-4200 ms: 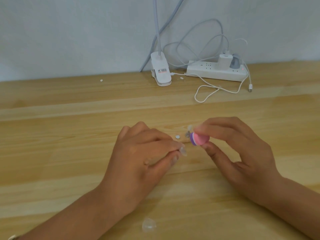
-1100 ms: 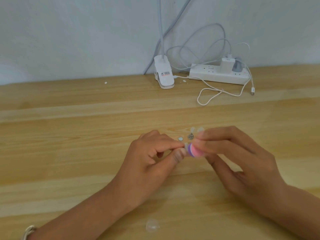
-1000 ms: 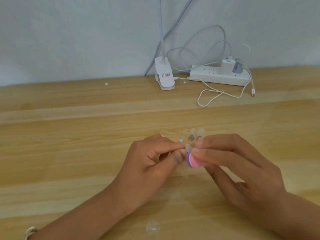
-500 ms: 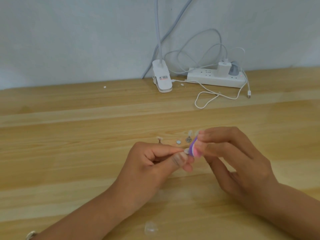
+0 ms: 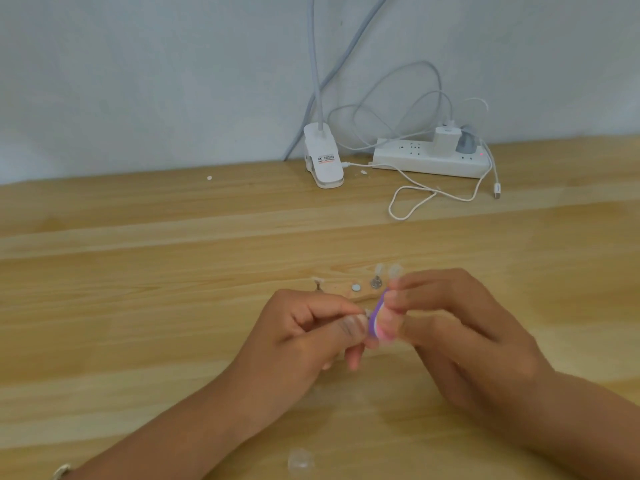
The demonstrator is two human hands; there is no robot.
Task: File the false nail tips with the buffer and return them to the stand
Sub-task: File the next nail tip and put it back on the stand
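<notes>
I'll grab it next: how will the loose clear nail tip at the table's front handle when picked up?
Probably very light: the clear nail tip looks tiny and thin. Its glossy plastic likely slips, so a push may skid it across the wooden table. Being so small, it may be fiddly to pinch.

Buffer (image 5: 379, 323) purple-pink; nail tips (image 5: 394, 271) seemingly clear.

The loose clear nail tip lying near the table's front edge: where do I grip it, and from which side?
Pinch the loose tip across its two side edges between thumb and forefinger, coming straight down. It lies low on the table with bare wood around it, so a sideways approach would likely push it. Which way up it lies is too blurred to tell.
</notes>
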